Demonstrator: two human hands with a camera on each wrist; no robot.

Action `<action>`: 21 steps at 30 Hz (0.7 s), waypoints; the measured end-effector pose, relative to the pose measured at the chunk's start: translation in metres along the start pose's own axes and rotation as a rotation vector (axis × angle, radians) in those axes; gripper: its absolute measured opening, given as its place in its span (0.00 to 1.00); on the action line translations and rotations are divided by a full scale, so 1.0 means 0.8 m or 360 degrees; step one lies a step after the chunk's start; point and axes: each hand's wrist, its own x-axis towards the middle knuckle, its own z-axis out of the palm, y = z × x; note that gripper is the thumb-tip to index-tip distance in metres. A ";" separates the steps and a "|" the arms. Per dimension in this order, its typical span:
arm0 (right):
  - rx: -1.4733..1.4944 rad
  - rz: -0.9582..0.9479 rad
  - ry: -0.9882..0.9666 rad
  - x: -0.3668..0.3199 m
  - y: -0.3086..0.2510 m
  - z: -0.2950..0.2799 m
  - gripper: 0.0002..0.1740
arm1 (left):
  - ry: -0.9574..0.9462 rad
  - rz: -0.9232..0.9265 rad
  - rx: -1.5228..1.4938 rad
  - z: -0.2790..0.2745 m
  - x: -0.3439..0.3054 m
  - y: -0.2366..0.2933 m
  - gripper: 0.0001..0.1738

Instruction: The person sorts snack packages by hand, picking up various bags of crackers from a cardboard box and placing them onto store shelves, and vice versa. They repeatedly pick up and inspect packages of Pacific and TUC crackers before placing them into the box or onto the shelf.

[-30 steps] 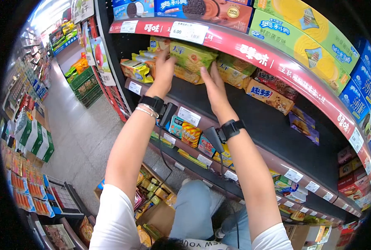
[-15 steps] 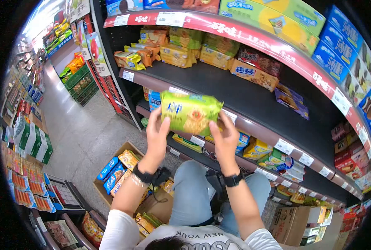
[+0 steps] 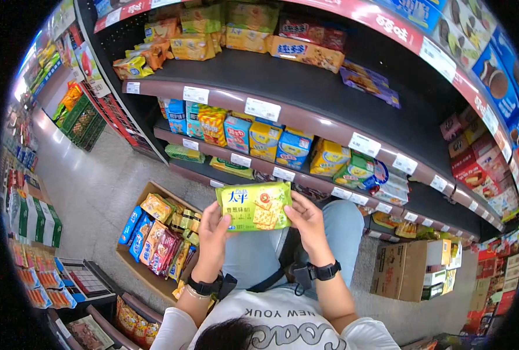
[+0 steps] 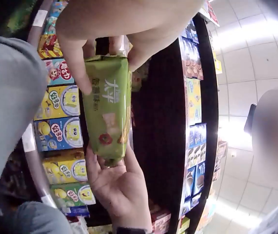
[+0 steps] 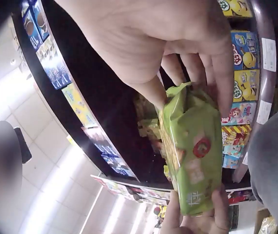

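A green cracker packet [image 3: 253, 206] is held level above the person's knees, its printed front facing up. The left hand [image 3: 214, 232] grips its left end, thumb on the front. At the other end the right hand [image 3: 308, 224] pinches the packet with thumb and fingers. In the left wrist view the packet [image 4: 107, 105] lies between the left hand [image 4: 124, 29] at the top and the right hand [image 4: 122, 190] below. The right wrist view has the right hand [image 5: 178, 44] around the crimped end of the packet [image 5: 195, 151].
A cardboard box [image 3: 132, 265] of snack packets stands on the floor at the left. Shelves [image 3: 306, 87] with yellow, green and red packets rise in front, small boxes [image 3: 265, 140] below. Another carton [image 3: 396, 271] stands at the right, and a green crate [image 3: 80, 122] further back.
Both hands have brought the green packet from the upper shelf down and back to above the knees. The head view has shifted lower and to the right, showing more of the floor box.
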 end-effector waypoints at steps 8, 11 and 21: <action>0.0227 0.0167 -0.0148 -0.049 -0.019 -0.030 0.26 | -0.0072 -0.0009 -0.0136 0.018 -0.020 -0.024 0.27; 0.0242 0.0286 -0.0231 -0.059 -0.019 -0.042 0.26 | -0.0094 -0.0032 -0.0186 0.026 -0.027 -0.026 0.27; 0.0144 -0.0125 0.0061 -0.061 -0.013 -0.052 0.24 | -0.0216 -0.0012 0.0082 0.062 -0.014 -0.045 0.35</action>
